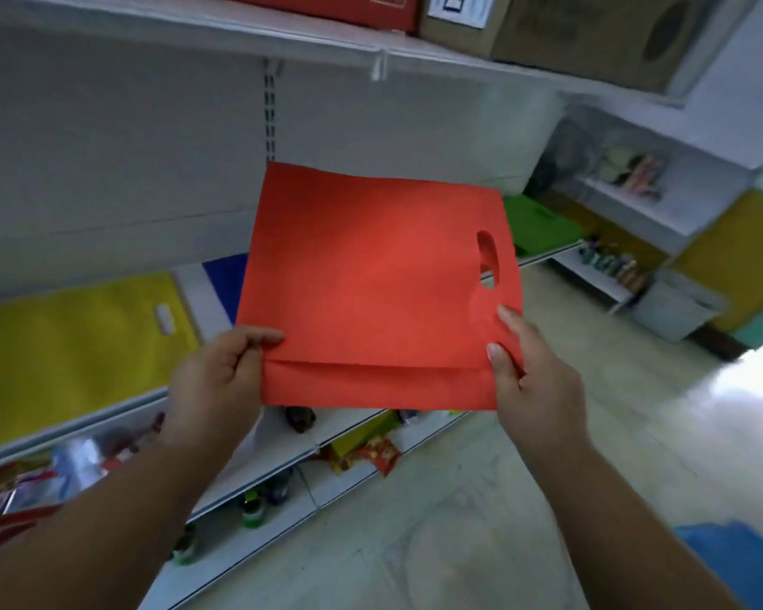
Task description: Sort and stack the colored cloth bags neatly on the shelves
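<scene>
A white shelf [186, 281] is carrying a yellow bag [76, 341], a blue bag [225, 279] and a green bag [540, 226] lying flat.

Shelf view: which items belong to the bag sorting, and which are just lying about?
Job: red bag held by left hand and right hand; yellow bag, blue bag, green bag on the shelf.
Bystanders: cardboard boxes, snack packets, bottles.

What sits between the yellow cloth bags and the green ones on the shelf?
Head view: a blue cloth bag, then the red cloth bag held up in both hands, hiding the rest of that stretch.
</scene>
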A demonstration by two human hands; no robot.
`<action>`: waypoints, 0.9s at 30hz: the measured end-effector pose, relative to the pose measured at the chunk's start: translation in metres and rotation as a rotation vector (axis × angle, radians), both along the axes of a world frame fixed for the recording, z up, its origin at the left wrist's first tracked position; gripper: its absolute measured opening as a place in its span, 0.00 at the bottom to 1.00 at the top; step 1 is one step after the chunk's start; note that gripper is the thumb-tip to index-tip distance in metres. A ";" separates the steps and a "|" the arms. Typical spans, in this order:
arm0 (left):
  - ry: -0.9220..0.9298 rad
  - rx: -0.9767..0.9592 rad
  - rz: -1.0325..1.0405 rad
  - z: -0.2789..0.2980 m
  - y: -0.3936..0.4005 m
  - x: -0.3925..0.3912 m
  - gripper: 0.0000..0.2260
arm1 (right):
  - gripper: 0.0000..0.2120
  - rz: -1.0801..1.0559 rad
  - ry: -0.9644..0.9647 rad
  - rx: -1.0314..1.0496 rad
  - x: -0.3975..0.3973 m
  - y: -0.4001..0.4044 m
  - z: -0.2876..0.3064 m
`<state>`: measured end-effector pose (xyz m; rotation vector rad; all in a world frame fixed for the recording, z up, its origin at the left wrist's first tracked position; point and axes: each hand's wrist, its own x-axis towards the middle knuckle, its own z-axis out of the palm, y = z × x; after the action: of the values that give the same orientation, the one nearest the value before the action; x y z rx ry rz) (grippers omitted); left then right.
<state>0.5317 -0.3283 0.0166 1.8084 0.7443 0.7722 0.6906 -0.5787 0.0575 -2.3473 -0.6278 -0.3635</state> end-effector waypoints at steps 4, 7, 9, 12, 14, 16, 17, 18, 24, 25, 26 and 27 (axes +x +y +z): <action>0.039 0.003 -0.056 0.005 -0.025 0.075 0.17 | 0.20 -0.047 0.038 0.007 0.067 -0.027 -0.009; 0.070 0.020 -0.080 -0.001 -0.027 0.131 0.15 | 0.20 -0.072 0.051 0.001 0.122 -0.033 -0.019; 0.068 0.038 -0.116 -0.006 -0.027 0.170 0.15 | 0.19 -0.093 0.060 0.007 0.160 -0.036 -0.023; 0.076 0.097 -0.187 -0.003 -0.030 0.224 0.15 | 0.19 -0.123 0.096 0.047 0.216 -0.044 -0.022; 0.071 0.110 -0.208 0.005 -0.031 0.258 0.17 | 0.18 -0.121 0.121 0.095 0.254 -0.047 -0.016; 0.088 0.112 -0.203 0.014 -0.030 0.290 0.18 | 0.18 -0.108 0.135 0.116 0.289 -0.048 -0.014; 0.094 0.110 -0.191 0.018 -0.030 0.306 0.18 | 0.18 -0.098 0.141 0.131 0.305 -0.047 -0.014; 0.102 0.105 -0.178 0.021 -0.031 0.321 0.17 | 0.18 -0.083 0.147 0.142 0.322 -0.047 -0.016; 0.168 0.073 -0.010 -0.007 -0.044 0.390 0.16 | 0.17 0.133 0.159 0.036 0.441 -0.029 -0.040; 0.200 0.081 0.036 -0.010 -0.048 0.400 0.16 | 0.16 0.187 0.175 0.008 0.462 -0.021 -0.043; 0.225 0.075 0.088 -0.013 -0.052 0.408 0.16 | 0.16 0.244 0.194 -0.025 0.482 -0.012 -0.046; 0.245 0.052 0.136 -0.014 -0.056 0.416 0.16 | 0.16 0.297 0.207 -0.059 0.500 -0.003 -0.048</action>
<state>0.9481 -0.3840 0.0024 1.9359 1.0242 0.6690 1.1903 -0.5818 0.0091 -2.2631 -0.8787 0.0321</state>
